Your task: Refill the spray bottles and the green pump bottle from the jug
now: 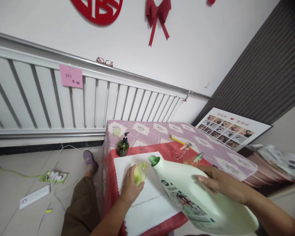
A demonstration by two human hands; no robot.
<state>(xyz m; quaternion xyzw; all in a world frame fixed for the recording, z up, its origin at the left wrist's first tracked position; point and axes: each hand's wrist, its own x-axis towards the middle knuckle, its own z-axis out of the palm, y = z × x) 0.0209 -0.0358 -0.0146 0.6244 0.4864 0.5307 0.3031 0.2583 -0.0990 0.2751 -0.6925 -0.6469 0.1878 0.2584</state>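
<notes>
My left hand [131,186] is closed around a small yellow-green clear bottle [140,173], which stands uncapped and slightly tilted over a white cloth [152,206]. My right hand [216,180] grips a large pale green detergent jug [184,177] by its handle. The jug is tipped to the left, its green spout [153,160] just right of the small bottle's mouth and apart from it. No liquid shows between them. Behind the left hand stands a dark green pump bottle [123,146] with a black pump head.
On the patterned tablecloth [157,131] lie a pale green cap [116,132], a yellow box [178,140] and, on a red cloth [162,149], a clear tube with a green-topped sprayer [198,158]. A radiator [127,101] runs behind. Cords and a power strip [54,177] lie on the floor.
</notes>
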